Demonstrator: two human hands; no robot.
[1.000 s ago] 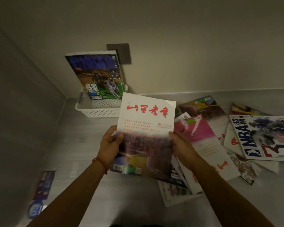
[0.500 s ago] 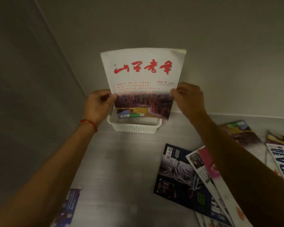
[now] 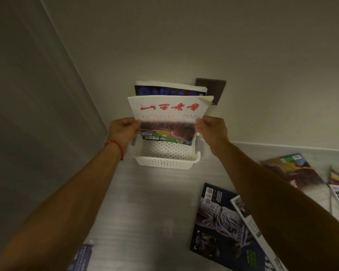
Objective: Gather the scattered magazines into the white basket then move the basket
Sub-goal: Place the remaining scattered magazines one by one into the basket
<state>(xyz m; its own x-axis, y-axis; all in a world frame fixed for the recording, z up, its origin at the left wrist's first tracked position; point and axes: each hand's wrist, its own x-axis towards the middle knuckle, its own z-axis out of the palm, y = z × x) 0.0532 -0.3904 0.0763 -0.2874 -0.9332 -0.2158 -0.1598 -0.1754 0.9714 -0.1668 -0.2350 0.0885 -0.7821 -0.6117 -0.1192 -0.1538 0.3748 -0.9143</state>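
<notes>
Lowering a white-covered magazine upright into the white basket, bottom edge already below the rim at the far side; left hand pinched on its left edge, right hand pinched on its right edge, hands well apart with the cover spanning between them; just behind it, standing in the same basket against the wall, a dark-covered magazine with blurred blue lettering; beyond that, a dark wall plate.

Likely light and floppy, thin glossy paper with a slick cover, so best gripped at both side edges near mid-height as now, keeping the sheet taut and the spine from buckling; top right corner already curling; basket probably light perforated plastic, liable to tip backward under tall upright magazines, so better lifted by both end rims.

Red brush-style characters across the held cover, too stylised to read with confidence; smaller red lines beneath illegible; barcode labels near the lower edge unreadable; more magazines scattered on the grey surface at right, lettering cut off or blurred.
</notes>
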